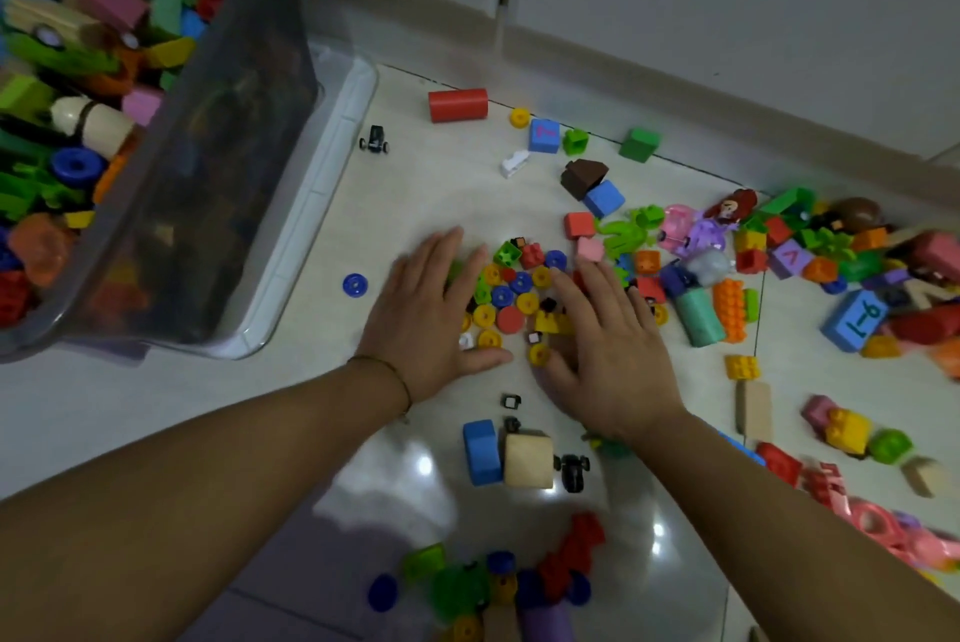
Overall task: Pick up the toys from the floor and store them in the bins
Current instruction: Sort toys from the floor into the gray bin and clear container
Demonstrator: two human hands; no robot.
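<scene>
My two forearms come in from the near edge, and between them at the very bottom lies a blurred cluster of bricks point(498, 579) in green, red and blue. A thin bracelet point(384, 371) sits on the left wrist.

Further out, my left hand point(436, 308) lies palm down on the floor, fingers straight and close together, thumb stretched out to the right. My right hand point(608, 355) is flat too, fingers straight and slightly spread. Neither hand holds anything. They flank a small pile of discs and studs point(519, 298), yellow, blue and red, with both hands touching its edges.

Just near of the hands, a blue block point(480, 451) stands against a wooden block point(529, 459), with a black wheeled piece point(572, 472) on its right. A lone blue disc point(355, 286) lies left of my left hand.

At far left the clear bin point(208, 173) is already heaped with blocks; it rests on a pale lid point(322, 184). A tiny black car point(374, 140) sits just beside the lid. A red cylinder point(458, 105) lies at the far side near the wall. To the right a wide heap of toys point(831, 251) covers the floor, with a mint cylinder point(698, 316) and a blue number block point(854, 319) among them.
</scene>
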